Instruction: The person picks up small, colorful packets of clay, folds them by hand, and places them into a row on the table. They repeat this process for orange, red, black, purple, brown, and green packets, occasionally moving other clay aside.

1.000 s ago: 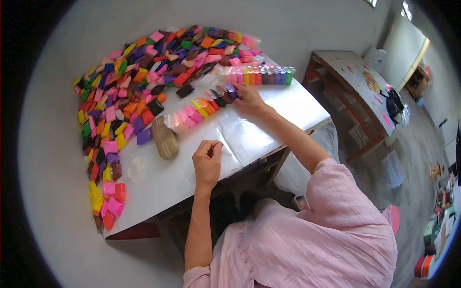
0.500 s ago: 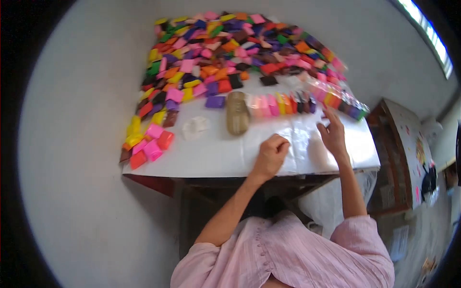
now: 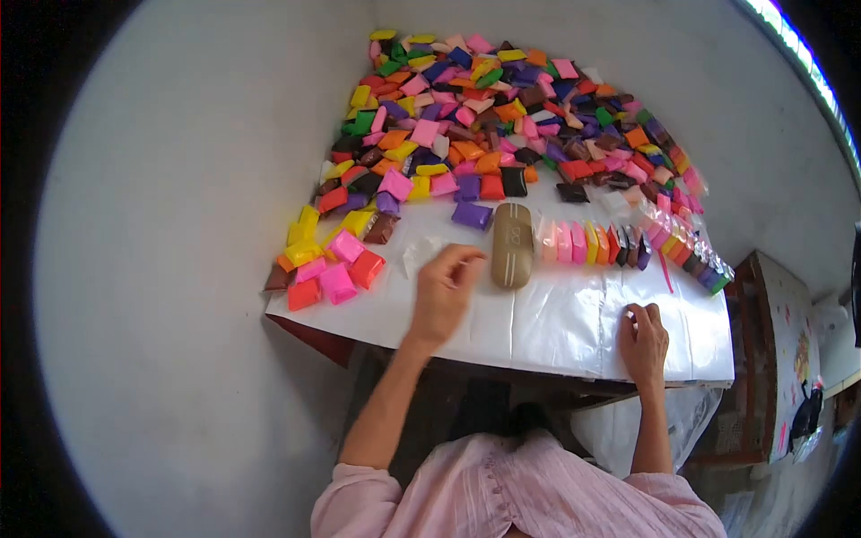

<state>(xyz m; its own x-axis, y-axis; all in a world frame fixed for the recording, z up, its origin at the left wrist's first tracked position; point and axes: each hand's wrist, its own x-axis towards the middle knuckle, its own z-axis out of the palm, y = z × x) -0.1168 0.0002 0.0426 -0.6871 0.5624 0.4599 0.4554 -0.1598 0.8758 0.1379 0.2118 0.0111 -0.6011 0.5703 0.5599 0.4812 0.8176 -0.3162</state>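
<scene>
Hands had parted since a moment before. The left hand (image 3: pixel 446 294), which had sat curled near the table's front edge, had gone forward toward the middle of the frame and hovered with its fingers bent loosely inward over a small clear wrapper (image 3: pixel 420 254) lying on the white table (image 3: pixel 556 327); whether the fingertips pinched anything I could not tell. Just right of it lay the tan oblong case (image 3: pixel 511 245), end-on to the person. The right hand (image 3: pixel 643 339) had left the row of coloured blocks (image 3: pixel 592 242), which it had been touching a second earlier, and rested low and right near the table's front edge, fingers curled together, seemingly empty. That row stood untouched right of the case, running toward a clear pack of blocks (image 3: pixel 686 247) at the right edge. The big loose heap of coloured packets (image 3: pixel 502 108) filled the upper middle. By my reckoning the row was being left alone and attention had turned to the wrapper by the case.
</scene>
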